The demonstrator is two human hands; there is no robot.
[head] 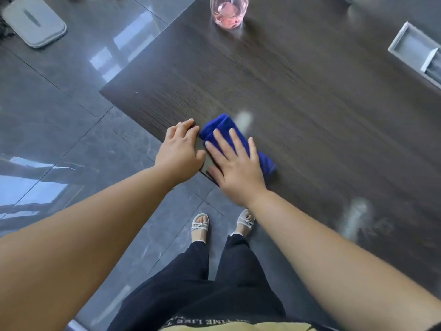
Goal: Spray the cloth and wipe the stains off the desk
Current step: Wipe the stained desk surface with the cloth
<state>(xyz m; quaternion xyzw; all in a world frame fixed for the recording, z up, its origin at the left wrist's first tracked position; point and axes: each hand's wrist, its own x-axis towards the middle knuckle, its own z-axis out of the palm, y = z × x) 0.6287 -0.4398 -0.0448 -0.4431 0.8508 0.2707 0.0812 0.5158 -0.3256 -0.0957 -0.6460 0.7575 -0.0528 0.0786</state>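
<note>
A folded blue cloth [223,126] lies on the dark wood desk [298,91] near its front-left edge. My right hand [235,163] presses flat on the cloth with straight, spread fingers. My left hand [180,151] rests on the desk's edge just left of the cloth, fingers loosely bent, holding nothing. A pale stain [244,119] shows beside the cloth's far end. A larger whitish stain [355,218] lies to the right near the front edge. The spray bottle [228,13] with pink liquid stands at the far side; its top is cut off by the frame.
A silver cable box [416,50] is set into the desk at the right. A grey lidded container [33,22] sits on the glossy tiled floor [71,139] at top left. My legs and sandalled feet [200,225] stand below the desk's edge.
</note>
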